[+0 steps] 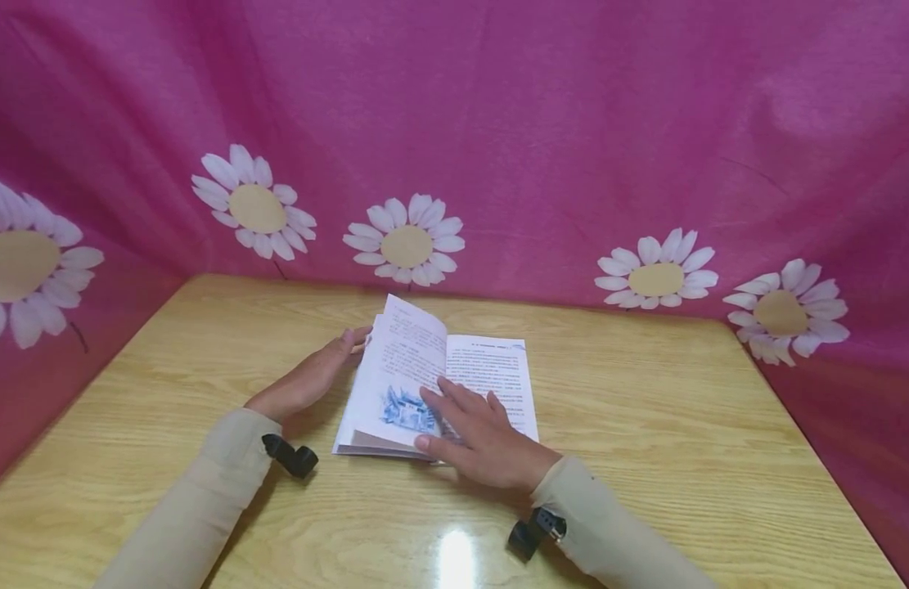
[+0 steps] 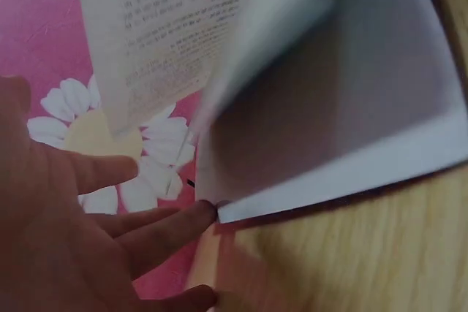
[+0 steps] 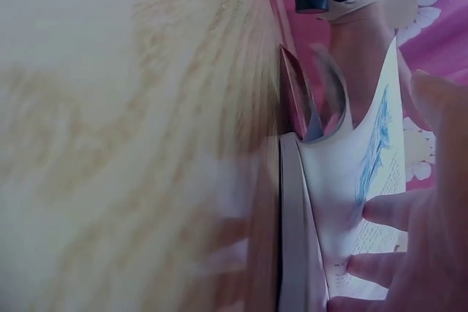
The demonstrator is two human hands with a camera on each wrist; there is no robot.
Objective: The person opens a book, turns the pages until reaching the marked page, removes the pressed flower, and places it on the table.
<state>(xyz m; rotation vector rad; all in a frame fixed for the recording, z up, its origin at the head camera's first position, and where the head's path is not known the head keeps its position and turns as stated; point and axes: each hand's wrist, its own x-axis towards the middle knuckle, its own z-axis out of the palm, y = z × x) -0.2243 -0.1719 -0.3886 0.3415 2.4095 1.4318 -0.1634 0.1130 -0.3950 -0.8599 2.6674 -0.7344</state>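
Note:
An open book (image 1: 492, 376) lies on the wooden table, text on both visible pages. Its left-hand pages rise off the surface, and the top leaf (image 1: 413, 348) bears a blue picture. At the left edge is my left hand (image 1: 310, 380), its fingers extended; in the left wrist view a fingertip (image 2: 208, 212) meets the lower corner of the book, below the lifted leaves. My right hand (image 1: 491, 446) lies over the middle of the book with fingers spread. In the right wrist view its fingertips (image 3: 376, 210) touch the curving page. Part of the right page is hidden beneath that hand.
The wooden table (image 1: 668, 458) extends around the book, with a bright light reflection near its front. Behind and at both sides hangs a magenta cloth (image 1: 513, 164) with large white daisies. Black devices (image 1: 295, 460) are fixed at both sleeve cuffs.

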